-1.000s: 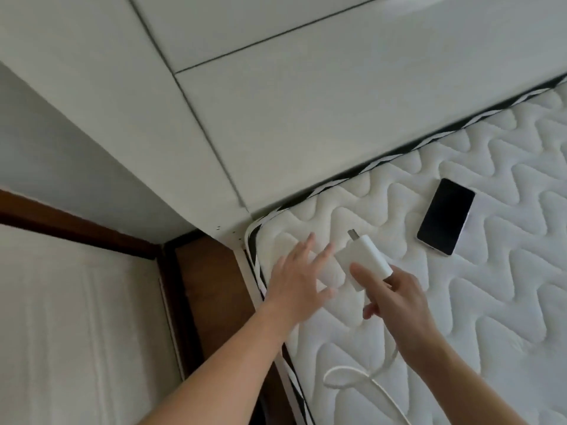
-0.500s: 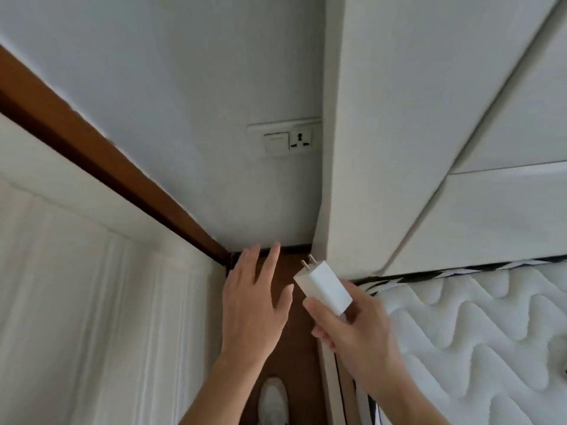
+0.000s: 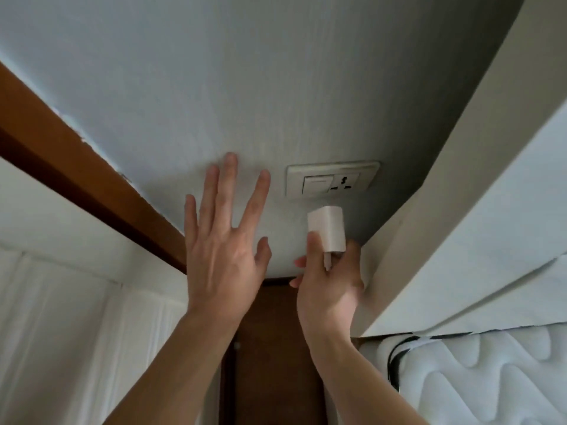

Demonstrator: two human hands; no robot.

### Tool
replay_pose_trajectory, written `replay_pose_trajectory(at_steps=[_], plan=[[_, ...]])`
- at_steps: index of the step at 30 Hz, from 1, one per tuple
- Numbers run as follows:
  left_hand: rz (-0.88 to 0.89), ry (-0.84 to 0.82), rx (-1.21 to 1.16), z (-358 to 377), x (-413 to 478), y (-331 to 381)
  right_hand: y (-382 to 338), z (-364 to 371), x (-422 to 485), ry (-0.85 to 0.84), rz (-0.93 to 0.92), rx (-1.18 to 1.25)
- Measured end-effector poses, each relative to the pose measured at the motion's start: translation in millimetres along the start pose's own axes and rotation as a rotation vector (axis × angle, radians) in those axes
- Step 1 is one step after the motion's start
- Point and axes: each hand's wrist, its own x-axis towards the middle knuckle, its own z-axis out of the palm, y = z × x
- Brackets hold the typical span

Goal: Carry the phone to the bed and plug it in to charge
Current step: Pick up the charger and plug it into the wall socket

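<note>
My right hand (image 3: 329,283) grips a white charger plug (image 3: 327,231), held just below the wall socket plate (image 3: 333,179). The plate carries a switch on its left and a socket on its right. The plug's prongs point away from me and are hidden. My left hand (image 3: 224,240) is open with fingers spread, flat against or very near the grey wall to the left of the plate. The white quilted mattress (image 3: 478,381) fills the bottom right corner. The phone is out of view.
A white padded headboard (image 3: 460,240) rises at the right, close to the socket. A brown wooden trim (image 3: 76,167) runs diagonally on the left beside a white panel (image 3: 61,317). Brown floor (image 3: 270,348) shows in the gap below my hands.
The view has swung from the mattress and phone up to the wall. Both hands have risen towards the socket, the right one carrying the plug close under it.
</note>
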Motion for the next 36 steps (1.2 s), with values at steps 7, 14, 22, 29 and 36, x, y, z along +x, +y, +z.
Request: replay_pose_trajectory(at_steps=[7,14,22,29,36], plan=[[-0.013,0.021,-0.014,12,0,2,5,7,24,0.110,0.005,-0.054],[-0.009,0.036,-0.033,13,1,3,2,5,25,0.119,-0.035,-0.099],[-0.001,0.031,-0.055,13,2,1,0,7,30,0.129,-0.042,-0.069],[-0.012,0.031,-0.083,13,1,3,-3,4,20,0.076,-0.059,0.221],[0.006,0.034,-0.076,11,1,0,-1,8,21,0.160,-0.111,0.291]])
